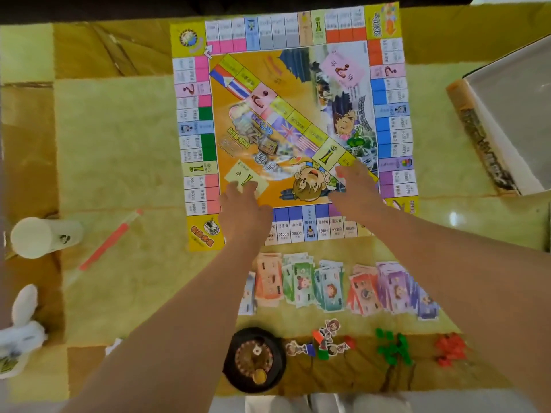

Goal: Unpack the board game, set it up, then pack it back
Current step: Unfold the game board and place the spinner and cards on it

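— Where do we have the game board [292,123]?

— Spread flat in the middle of the marbled surface [119,138], reaching almost to its far edge. Both our hands are on the board's near part.

— Are we gripping anything?

— No. Our left hand [241,204] lies palm down with the fingers stretched out, the tips touching the yellow card [247,178] near the board's near-left corner. Our right hand [354,189] also lies flat with straight fingers, resting on the printed picture towards the near-right corner. Neither hand curls round anything.

— And the other pieces?

— A pink card [343,70] sits on the board towards its far-right corner. Just this side of the board's near edge we have the banknotes [328,284] fanned in a row by colour. Nearer us lie the black spinner wheel [255,359], the cardboard pawns [325,338], the green houses [393,347] and the red houses [450,348], in that order from left to right.

— The box [507,114]?

— Open, by the right edge, well apart from the board.

— On the left?

— A white cup [44,236], a red stick [110,239] just beside it, and a white plush toy [21,329] at the near-left corner.
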Demonstrator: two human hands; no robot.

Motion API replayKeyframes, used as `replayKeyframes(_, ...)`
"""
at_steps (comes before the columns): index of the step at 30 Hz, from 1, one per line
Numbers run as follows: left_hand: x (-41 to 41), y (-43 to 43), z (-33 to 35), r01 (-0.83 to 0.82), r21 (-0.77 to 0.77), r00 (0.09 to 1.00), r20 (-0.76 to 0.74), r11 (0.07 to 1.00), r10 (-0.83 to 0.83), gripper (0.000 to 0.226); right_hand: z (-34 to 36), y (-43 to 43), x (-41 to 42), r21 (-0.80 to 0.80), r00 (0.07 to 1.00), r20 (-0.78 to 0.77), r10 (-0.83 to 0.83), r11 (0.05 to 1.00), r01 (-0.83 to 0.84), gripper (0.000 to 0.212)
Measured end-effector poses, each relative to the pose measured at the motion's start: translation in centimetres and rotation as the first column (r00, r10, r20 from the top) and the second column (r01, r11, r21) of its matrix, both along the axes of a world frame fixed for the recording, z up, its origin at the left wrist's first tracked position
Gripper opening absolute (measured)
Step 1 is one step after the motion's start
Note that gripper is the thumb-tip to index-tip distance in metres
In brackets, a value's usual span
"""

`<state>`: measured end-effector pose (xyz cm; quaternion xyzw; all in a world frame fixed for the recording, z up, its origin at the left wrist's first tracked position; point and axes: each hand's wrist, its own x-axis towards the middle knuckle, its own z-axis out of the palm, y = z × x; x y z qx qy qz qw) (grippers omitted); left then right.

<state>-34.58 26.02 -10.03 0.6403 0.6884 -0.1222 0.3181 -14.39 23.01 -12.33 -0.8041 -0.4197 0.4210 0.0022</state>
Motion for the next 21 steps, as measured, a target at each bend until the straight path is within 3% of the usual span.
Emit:
replayKeyframes(2,-0.6,0.9,-0.7,0.156,-0.075,0.987,-0.022,0.985,-0.158,0.064,-0.3,0.7,-0.9,-0.051,0.998,-0.013,0.058,0.997,-0.058,0.062)
replayKeyframes(6,-2.2,1.5,-1.6,0.135,-0.252,0.991,0.013,0.958,-0.136,0.062,-1.0,1.1,-1.9,-0.166,0.998,0.027,0.058,0.985,-0.053,0.054)
replayKeyframes(9,-3.5,1.7,-1.9,0.129,-0.233,0.992,0.013,0.964,-0.129,0.061,-0.5,1.8,-2.9,-0.065,0.998,0.064,-0.007,0.998,0.011,0.055)
replayKeyframes(11,-4.0,1.8,-1.8,0.1,-0.193,0.995,0.009,0.976,-0.1,0.061,-0.4,2.2,-3.7,-0.022,0.999,0.016,0.048,0.999,-0.047,0.056)
replayKeyframes(17,-5.0,2.5,-1.9,0.106,-0.188,0.994,0.019,0.976,-0.105,0.058,-0.6,2.3,-5.7,-0.061,0.997,-0.069,-0.023,0.998,0.019,0.046)
replayKeyframes(21,-5.4,2.4,-1.9,0.131,-0.193,0.991,-0.006,0.972,-0.135,0.057,-0.5,2.3,-5.3,-0.079,0.991,-0.121,-0.057,0.996,0.048,0.051)
